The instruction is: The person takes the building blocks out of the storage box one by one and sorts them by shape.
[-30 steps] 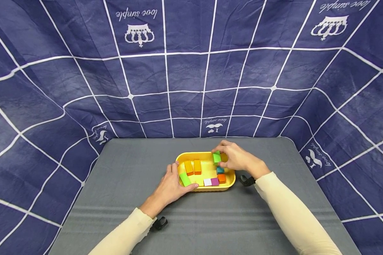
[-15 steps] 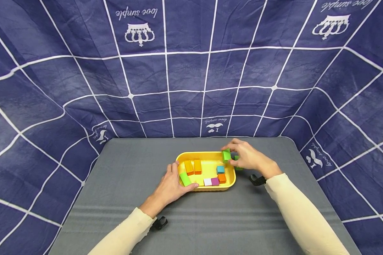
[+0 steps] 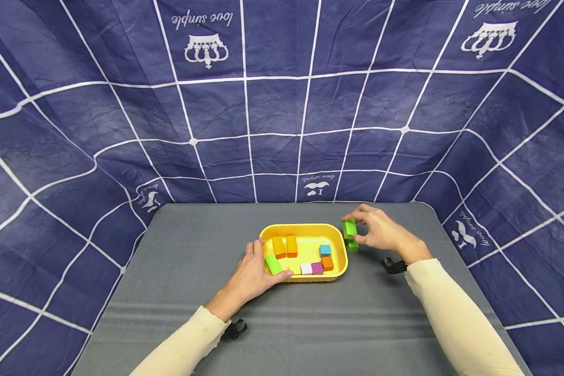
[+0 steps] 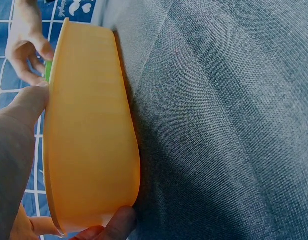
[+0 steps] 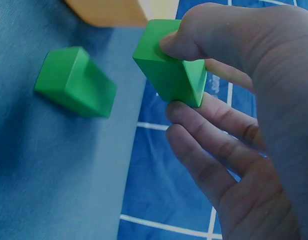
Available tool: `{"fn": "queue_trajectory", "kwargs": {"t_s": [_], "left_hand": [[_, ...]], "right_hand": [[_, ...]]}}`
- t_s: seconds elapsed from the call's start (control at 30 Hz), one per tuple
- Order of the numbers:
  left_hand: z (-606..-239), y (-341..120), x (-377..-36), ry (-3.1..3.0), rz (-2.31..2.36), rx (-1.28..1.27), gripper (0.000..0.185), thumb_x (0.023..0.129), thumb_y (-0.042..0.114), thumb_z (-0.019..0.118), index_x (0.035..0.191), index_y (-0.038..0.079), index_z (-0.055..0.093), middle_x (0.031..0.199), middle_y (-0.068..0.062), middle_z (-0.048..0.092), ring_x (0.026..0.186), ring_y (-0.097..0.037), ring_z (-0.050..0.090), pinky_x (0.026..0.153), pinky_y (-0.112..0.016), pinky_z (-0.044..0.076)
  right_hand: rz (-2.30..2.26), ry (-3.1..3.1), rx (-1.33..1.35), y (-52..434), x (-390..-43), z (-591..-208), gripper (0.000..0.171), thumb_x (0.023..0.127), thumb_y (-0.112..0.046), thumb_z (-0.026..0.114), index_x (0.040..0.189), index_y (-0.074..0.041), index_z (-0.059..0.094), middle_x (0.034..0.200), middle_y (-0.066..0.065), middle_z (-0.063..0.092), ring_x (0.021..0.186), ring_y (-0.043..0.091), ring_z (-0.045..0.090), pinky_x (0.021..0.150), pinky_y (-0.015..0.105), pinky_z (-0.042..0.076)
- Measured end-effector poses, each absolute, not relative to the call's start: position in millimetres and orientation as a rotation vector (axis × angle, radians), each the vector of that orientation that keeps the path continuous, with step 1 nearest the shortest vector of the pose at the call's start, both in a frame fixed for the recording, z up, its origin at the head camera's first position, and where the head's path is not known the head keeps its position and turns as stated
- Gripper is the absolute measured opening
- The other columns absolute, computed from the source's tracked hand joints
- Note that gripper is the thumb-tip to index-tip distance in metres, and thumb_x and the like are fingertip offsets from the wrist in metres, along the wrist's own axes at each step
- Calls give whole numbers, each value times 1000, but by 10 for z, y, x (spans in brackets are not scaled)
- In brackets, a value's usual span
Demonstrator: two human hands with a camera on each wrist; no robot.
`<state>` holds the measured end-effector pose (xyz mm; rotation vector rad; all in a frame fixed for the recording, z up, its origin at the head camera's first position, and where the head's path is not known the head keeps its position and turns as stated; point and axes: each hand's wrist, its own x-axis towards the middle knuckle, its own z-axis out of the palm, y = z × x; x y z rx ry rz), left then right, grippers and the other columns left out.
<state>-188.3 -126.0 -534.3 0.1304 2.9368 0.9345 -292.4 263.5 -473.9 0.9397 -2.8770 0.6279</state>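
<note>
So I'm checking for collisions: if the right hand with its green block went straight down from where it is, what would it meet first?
Probably the second green wooden block lying on the grey table, just below the held green block in the right hand; depth is uncertain.

Grey table (image 3: 192, 292), navy grid-patterned cloth backdrop (image 3: 282, 104)

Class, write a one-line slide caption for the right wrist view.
Right hand pinches a green block above the grey table, beside a second green block lying there.
</note>
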Motion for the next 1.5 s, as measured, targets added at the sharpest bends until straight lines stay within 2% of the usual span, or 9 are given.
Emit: {"fn": "queue_trajectory", "kwargs": {"t_s": [0.27,0.7,0.83,1.07,1.5], "left_hand": [[-5340,-1258,-1877,2928,937,121,127,86,77,92,173,2,37,152,-23,57,118,-41,72,113,-63,63],[-5358,-1263,-1883,2929,953,140,126,86,76,93,172,2,37,150,-23,57,118,-39,71,112,-60,64],[-5354,-1264,-1880,2929,951,138,127,85,77,93,172,2,38,149,-23,57,115,-39,72,110,-61,65],[-5359,-1276,-1874,2953,957,169,127,85,77,93,170,0,39,146,-24,59,110,-39,73,105,-59,65],[-5356,-1281,-1874,2948,969,168,127,84,78,93,170,0,40,145,-23,59,109,-37,71,106,-58,65]], "right_hand": [[623,-2920,879,2851,-2909,-4831,50,90,-8,91,139,-7,83,130,17,77,113,43,81,98,59,67],[643,-2969,834,3098,-2907,-5010,52,90,-8,93,141,-6,81,130,18,77,112,40,82,99,62,67],[664,-2982,803,3120,-2892,-5072,53,89,-7,93,141,-6,82,132,18,78,114,40,83,100,63,66],[670,-2969,835,3126,-2907,-5161,56,85,-3,93,140,1,80,128,19,79,111,36,83,100,61,66],[687,-2981,812,3117,-2906,-5247,59,85,-3,96,141,1,80,130,18,80,111,34,82,101,59,66]]}}
